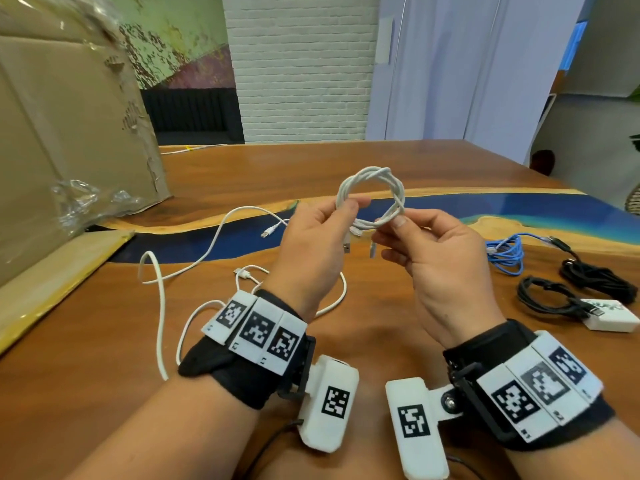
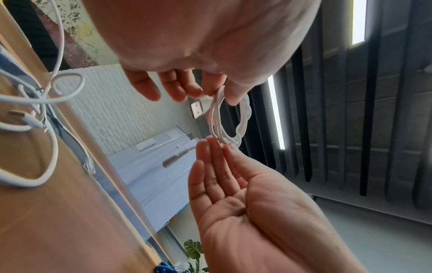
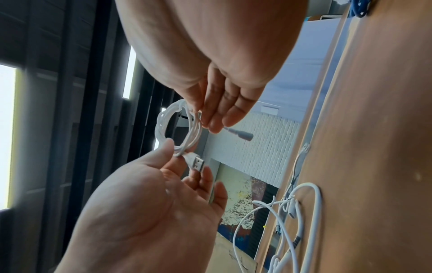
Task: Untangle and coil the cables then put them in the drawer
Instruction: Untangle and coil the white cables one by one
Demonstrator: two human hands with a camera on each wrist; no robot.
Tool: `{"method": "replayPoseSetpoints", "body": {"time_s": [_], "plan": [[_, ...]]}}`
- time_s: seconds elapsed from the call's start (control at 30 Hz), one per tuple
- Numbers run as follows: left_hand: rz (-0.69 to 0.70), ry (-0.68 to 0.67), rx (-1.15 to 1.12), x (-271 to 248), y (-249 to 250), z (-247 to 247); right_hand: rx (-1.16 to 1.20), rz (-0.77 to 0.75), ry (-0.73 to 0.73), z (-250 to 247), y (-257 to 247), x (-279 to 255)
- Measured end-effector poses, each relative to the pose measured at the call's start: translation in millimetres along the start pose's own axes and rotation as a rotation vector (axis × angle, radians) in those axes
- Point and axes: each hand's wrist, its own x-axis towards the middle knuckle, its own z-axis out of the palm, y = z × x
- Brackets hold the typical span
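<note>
A white cable wound into a small twisted coil (image 1: 370,192) hangs in the air above the wooden table (image 1: 433,164). My left hand (image 1: 353,206) pinches the coil's left side between thumb and forefinger. My right hand (image 1: 398,221) pinches its lower right side. The cable's USB plug (image 1: 346,245) and its second plug (image 1: 372,251) dangle below the coil. The left wrist view shows the coil (image 2: 244,118) and USB plug (image 2: 198,109) under my left fingertips. In the right wrist view the coil (image 3: 161,125) sits between both hands. No drawer is in view.
Loose white cables (image 1: 159,271) sprawl on the table under my left wrist. A blue cable (image 1: 505,254), two black coiled cables (image 1: 547,299) and a white adapter box (image 1: 609,318) lie at the right. A large cardboard box (image 1: 69,133) stands at the left.
</note>
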Motion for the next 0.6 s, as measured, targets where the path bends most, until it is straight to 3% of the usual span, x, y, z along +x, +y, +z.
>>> {"method": "replayPoseSetpoints", "body": {"time_s": [0.23, 0.6], "plan": [[-0.034, -0.055, -0.021, 6.2, -3.7, -7.1, -0.081, -0.033, -0.014, -1.5, 3.9, 1.8], [-0.09, -0.244, 0.071, 2.1, -0.2, -10.8, 0.133, 0.196, -0.151, -2.6, 1.9, 0.8]]}}
